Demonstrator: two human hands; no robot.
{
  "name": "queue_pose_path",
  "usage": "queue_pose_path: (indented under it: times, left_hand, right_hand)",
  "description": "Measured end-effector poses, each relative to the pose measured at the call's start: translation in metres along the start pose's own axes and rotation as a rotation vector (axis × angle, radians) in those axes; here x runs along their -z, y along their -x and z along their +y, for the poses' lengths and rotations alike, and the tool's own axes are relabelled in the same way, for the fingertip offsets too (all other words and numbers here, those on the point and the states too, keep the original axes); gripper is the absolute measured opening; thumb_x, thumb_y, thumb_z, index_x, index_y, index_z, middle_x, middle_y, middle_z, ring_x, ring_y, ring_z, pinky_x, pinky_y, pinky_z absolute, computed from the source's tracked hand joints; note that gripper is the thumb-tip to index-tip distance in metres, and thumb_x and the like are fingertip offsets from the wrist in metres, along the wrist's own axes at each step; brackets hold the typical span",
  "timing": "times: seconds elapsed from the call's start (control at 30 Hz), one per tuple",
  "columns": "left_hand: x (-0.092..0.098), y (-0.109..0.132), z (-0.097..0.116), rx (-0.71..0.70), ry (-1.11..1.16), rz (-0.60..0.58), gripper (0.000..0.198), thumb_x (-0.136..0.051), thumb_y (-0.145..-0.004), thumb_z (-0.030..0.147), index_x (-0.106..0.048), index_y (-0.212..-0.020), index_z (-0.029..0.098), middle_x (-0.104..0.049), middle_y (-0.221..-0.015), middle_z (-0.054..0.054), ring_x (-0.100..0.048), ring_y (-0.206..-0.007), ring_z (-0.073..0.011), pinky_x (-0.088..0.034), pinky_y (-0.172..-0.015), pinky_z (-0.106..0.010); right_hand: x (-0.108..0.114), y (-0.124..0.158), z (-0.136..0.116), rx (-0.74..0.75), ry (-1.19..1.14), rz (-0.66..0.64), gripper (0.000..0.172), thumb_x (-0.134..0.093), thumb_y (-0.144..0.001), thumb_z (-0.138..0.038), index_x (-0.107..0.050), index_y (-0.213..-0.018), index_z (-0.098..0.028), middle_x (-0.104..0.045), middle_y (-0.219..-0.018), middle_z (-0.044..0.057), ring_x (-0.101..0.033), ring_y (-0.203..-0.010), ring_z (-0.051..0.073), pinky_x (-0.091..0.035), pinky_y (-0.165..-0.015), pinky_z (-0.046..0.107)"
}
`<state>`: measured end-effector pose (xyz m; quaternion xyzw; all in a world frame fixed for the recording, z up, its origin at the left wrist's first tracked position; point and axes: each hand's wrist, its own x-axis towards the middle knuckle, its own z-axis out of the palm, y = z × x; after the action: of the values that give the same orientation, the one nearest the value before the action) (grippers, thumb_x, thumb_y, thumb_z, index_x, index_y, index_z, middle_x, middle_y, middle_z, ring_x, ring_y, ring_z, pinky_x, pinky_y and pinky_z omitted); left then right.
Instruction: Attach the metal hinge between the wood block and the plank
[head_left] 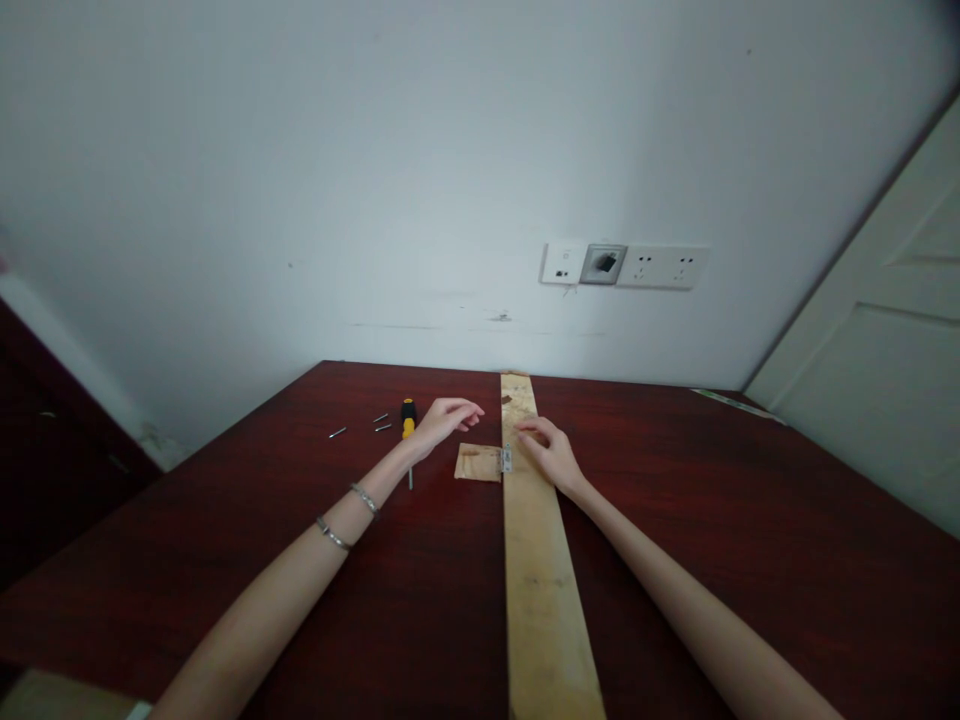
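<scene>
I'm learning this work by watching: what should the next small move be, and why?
Probably lower the left hand onto the small wood piece to steady it: the metal hinge sits where that piece meets the long board, the right hand is over the board, and neither hand is on the small piece.

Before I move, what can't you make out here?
All in the head view:
Screwdriver: middle hidden by left wrist.
Wooden plank: near end cut off by bottom edge.
Hinge: any screws too small to confirm.
Right fingers: too small to tell whether they pinch anything.
</scene>
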<state>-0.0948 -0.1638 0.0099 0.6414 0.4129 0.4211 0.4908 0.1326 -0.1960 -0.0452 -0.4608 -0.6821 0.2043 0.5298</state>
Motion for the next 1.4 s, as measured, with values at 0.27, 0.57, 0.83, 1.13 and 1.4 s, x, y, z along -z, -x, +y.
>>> queue_pose_path:
  times: [0.27, 0.57, 0.83, 1.13, 1.4]
  left_hand:
    - [0.071, 0.011, 0.044, -0.078, -0.202, 0.161, 0.033, -0.063, -0.071, 0.036, -0.073, -0.09, 0.011, -0.07, -0.09, -0.01, -0.062, -0.081, -0.0138, -0.048, -0.069, -0.022]
    - [0.213, 0.044, -0.001, 0.196, -0.628, 0.328, 0.026, -0.067, -0.059, 0.033, -0.072, -0.073, 0.012, -0.069, -0.072, -0.006, -0.055, -0.066, -0.0124, -0.041, -0.061, -0.021]
    - [0.239, 0.071, -0.033, 0.259, -0.783, 0.271, 0.015, -0.066, -0.054, 0.03, -0.071, -0.06, 0.017, -0.069, -0.067, -0.003, -0.059, -0.069, -0.0158, -0.04, -0.067, -0.023]
    - [0.228, 0.066, -0.049, 0.262, -0.921, 0.243, 0.014, -0.065, -0.059, 0.028, -0.07, -0.066, 0.017, -0.07, -0.074, -0.006, -0.061, -0.072, -0.0165, -0.041, -0.068, -0.023]
    - [0.232, 0.06, -0.056, 0.302, -1.094, 0.201, 0.016, -0.059, -0.068, 0.022, -0.069, -0.078, 0.014, -0.07, -0.086, -0.006, -0.062, -0.079, -0.0147, -0.04, -0.07, -0.02]
  right_hand:
    - [0.019, -0.014, -0.006, 0.006, -0.068, 0.036, 0.019, -0.058, -0.08, -0.034, -0.07, -0.087, -0.021, -0.068, -0.097, 0.008, -0.063, -0.095, 0.024, -0.05, -0.085, 0.04]
    - [0.017, -0.015, -0.012, 0.016, -0.099, 0.0, 0.015, -0.061, -0.076, -0.034, -0.072, -0.079, -0.024, -0.07, -0.092, 0.007, -0.064, -0.093, 0.025, -0.05, -0.085, 0.042]
    - [0.013, -0.014, -0.021, -0.021, -0.139, -0.02, 0.017, -0.062, -0.07, -0.035, -0.074, -0.075, -0.023, -0.072, -0.088, 0.007, -0.066, -0.086, 0.024, -0.052, -0.077, 0.038]
    - [0.012, -0.014, -0.023, -0.043, -0.146, -0.045, 0.02, -0.062, -0.069, -0.036, -0.074, -0.074, -0.021, -0.073, -0.088, 0.008, -0.067, -0.085, 0.025, -0.053, -0.078, 0.038]
    - [0.015, -0.013, -0.022, -0.044, -0.131, -0.105, 0.02, -0.06, -0.071, -0.034, -0.074, -0.075, -0.02, -0.074, -0.088, 0.007, -0.068, -0.084, 0.024, -0.052, -0.077, 0.036]
